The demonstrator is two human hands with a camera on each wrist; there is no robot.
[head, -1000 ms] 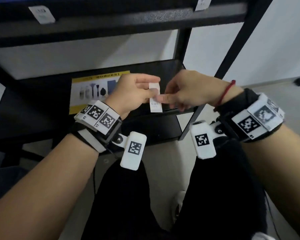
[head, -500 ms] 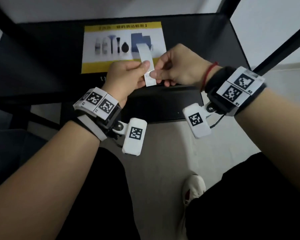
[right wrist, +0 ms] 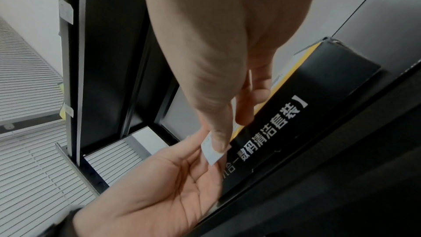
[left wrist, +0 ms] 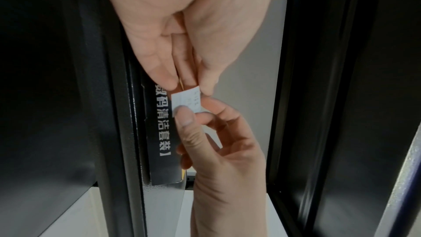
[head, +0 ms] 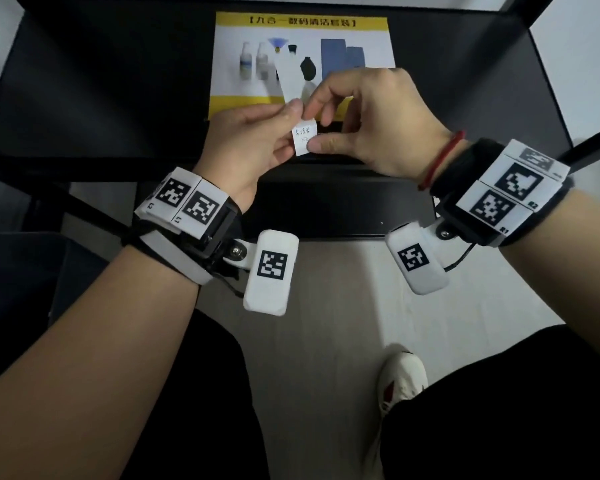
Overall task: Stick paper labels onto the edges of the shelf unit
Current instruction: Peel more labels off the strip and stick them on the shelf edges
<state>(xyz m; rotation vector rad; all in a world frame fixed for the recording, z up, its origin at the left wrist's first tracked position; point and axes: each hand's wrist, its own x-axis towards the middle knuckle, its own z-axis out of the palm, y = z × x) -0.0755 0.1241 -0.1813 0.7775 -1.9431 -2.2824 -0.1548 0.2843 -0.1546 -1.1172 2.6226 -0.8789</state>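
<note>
Both hands pinch a small rectangular paper label [head: 304, 137]: left hand [head: 253, 140] its top, right hand [head: 371, 123] its lower edge; a flat glossy box [head: 302, 57] lies behind.

White label [head: 305, 137], black shelf [head: 118, 81], yellow-bordered box [head: 378, 24]

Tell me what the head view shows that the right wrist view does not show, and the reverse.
Only the head view shows the handwriting on the paper label, the blank strip rising behind it, and the box's yellow picture face. Only the right wrist view shows two labels already stuck on a shelf edge. Both show the left hand and right hand pinching the label.
</note>
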